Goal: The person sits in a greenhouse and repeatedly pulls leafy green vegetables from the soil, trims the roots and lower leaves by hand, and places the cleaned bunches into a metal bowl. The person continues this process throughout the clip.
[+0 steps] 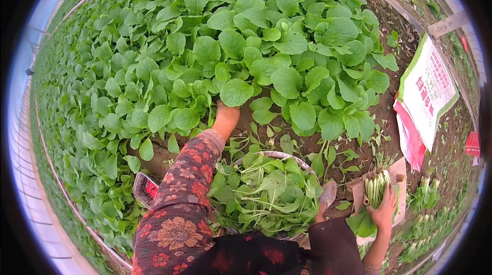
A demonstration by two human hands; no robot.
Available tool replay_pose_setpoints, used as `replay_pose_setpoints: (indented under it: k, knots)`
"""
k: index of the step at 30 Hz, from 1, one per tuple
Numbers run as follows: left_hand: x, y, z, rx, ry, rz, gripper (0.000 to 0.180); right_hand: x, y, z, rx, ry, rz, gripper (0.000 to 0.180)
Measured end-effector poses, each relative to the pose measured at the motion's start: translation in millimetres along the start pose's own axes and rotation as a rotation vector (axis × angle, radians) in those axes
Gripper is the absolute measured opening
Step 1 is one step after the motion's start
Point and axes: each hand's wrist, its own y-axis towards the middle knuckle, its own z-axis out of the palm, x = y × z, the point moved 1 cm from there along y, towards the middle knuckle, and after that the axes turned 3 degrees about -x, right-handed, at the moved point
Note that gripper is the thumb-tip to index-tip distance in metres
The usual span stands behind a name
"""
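Our right hand touched a pale-stemmed bunch of green leaves on a flat brownish sheet; we couldn't tell if it clasped. Our left hand reached under round-leaved green plants, grip hidden. Between the 2 hands sat a round, pale-rimmed container of loose greens.

Bright green is shown by plants around the left hand. Behind that hand, the sleeve is patterned with red and tan flowers. At the right hand, stalks are tinted pale green; beyond it, a white sack is edged green.
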Motion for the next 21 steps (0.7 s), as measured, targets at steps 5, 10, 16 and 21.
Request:
replay_pose_setpoints:
  k: [5,10,16,21]
  knots:
    - [16,1,11,0.257,-0.166,-0.121,0.024,21,6,-24,-0.110,0.061,-0.142,0.092]
    - [21,2,-20,0.341,-0.266,-0.131,0.022,63,10,-48,-0.145,0.128,-0.276,0.084]
    - [67,-6,37,0.264,0.150,-0.017,0.036,82,11,-45,-0.094,0.258,-0.404,0.074]
    - [77,-13,29,0.332,0.322,0.002,0.044,91,6,-46,-0.043,0.285,-0.392,0.070]
